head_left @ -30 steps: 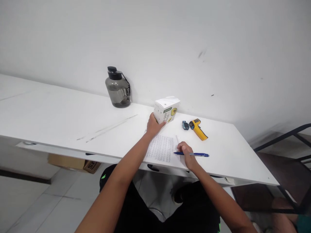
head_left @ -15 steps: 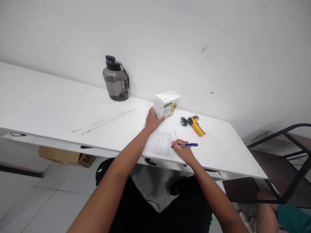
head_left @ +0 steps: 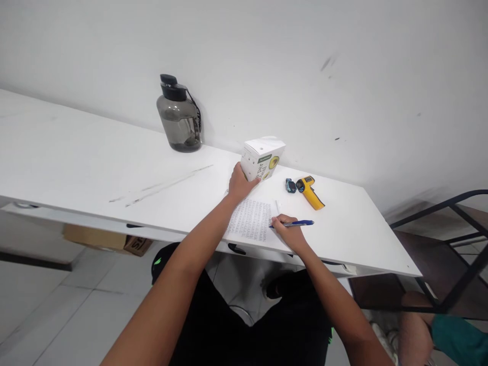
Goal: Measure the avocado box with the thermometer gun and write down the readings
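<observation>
My left hand (head_left: 241,184) is wrapped round the lower part of a white box (head_left: 263,157) printed with avocado halves, which stands slightly tilted on the table. In my right hand (head_left: 288,231) is a blue pen (head_left: 299,223), its tip down at the right side of a sheet of paper (head_left: 249,219). Rows of small handwriting cover much of the sheet, and the words are too small to read. The paper lies below my left hand, near the table's front edge.
Right of the box lie a small dark watch-like device (head_left: 290,186) and a yellow infrared thermometer (head_left: 311,193). A large grey water jug (head_left: 179,122) stands against the wall. Below the white table (head_left: 76,152) is a cardboard box (head_left: 102,239). A person's leg (head_left: 415,330) shows beside a dark metal frame (head_left: 450,203).
The view has shifted a little, so the table items sit slightly higher. The left hand still grips the box; the pen stays at the right of the writing.
</observation>
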Demonstrator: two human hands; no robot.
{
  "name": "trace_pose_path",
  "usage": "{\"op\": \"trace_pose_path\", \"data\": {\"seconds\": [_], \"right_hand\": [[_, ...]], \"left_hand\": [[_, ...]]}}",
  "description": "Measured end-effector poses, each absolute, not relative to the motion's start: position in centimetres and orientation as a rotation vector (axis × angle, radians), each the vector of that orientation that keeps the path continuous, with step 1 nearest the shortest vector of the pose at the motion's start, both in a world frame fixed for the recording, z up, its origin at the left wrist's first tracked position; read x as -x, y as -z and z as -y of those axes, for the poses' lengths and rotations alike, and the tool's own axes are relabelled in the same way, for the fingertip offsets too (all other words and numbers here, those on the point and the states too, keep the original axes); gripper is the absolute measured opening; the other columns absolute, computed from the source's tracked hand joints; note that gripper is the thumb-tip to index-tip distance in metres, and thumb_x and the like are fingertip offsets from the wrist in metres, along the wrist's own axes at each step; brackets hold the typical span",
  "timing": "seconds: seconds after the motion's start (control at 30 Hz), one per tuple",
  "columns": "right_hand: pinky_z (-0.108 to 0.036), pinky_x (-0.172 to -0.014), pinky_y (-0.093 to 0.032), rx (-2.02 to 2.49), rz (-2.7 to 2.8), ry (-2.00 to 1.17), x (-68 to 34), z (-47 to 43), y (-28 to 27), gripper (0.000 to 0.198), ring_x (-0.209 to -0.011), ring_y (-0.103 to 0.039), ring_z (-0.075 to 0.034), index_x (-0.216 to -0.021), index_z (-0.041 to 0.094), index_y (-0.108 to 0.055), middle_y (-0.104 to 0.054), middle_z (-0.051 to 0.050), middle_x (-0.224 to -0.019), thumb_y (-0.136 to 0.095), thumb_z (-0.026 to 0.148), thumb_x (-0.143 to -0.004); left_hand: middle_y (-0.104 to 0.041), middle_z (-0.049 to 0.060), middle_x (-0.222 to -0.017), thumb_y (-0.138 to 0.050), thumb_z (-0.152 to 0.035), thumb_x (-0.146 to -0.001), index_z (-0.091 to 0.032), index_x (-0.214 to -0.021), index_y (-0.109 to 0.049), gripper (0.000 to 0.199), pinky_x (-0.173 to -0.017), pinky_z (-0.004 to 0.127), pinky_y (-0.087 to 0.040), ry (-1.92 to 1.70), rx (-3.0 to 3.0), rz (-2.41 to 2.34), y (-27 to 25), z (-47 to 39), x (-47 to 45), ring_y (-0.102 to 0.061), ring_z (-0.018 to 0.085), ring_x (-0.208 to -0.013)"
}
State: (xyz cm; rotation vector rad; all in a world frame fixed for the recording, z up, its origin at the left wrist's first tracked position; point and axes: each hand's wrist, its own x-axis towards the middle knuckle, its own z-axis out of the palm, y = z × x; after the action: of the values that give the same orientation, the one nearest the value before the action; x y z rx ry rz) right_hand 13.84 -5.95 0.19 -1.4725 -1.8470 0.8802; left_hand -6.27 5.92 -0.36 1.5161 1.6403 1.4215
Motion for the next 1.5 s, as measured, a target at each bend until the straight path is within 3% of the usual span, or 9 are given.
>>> {"op": "trace_pose_path", "data": {"seconds": [0.43,0.87,1.5], "right_hand": [[-0.028,-0.057,-0.038,1.459,1.862,-0.904,-13.76,5.97,-0.40,0.032,-0.060,-0.052,-0.017,-0.058,0.021,-0.057,-0.055,0.001,-0.055,-0.051,0.040,-0.082],[-0.029,-0.064,-0.042,1.462,1.832,-0.853,-13.93,5.89,-0.22,0.032,-0.066,-0.057,-0.019,-0.063,0.020,-0.062,-0.061,-0.001,-0.061,-0.049,0.041,-0.084],[-0.027,-0.056,-0.037,1.446,1.853,-0.807,-13.94,5.94,-0.28,0.034,-0.059,-0.051,-0.016,-0.056,0.020,-0.052,-0.053,0.001,-0.055,-0.049,0.041,-0.083]], "left_hand": [[-0.048,0.011,-0.129,-0.080,-0.040,-0.062,-0.027,-0.126,-0.034,0.079,-0.093,0.050,-0.042,-1.462,-1.504,-1.578,0.54,-6.05,6.25,-0.047,0.034,-0.120],[-0.048,0.011,-0.130,-0.079,-0.039,-0.064,-0.025,-0.126,-0.034,0.078,-0.095,0.050,-0.041,-1.445,-1.488,-1.575,0.48,-6.07,6.18,-0.046,0.033,-0.121],[-0.046,0.011,-0.130,-0.080,-0.036,-0.063,-0.028,-0.129,-0.033,0.081,-0.098,0.056,-0.039,-1.474,-1.474,-1.519,0.69,-6.23,6.08,-0.044,0.036,-0.124]]}}
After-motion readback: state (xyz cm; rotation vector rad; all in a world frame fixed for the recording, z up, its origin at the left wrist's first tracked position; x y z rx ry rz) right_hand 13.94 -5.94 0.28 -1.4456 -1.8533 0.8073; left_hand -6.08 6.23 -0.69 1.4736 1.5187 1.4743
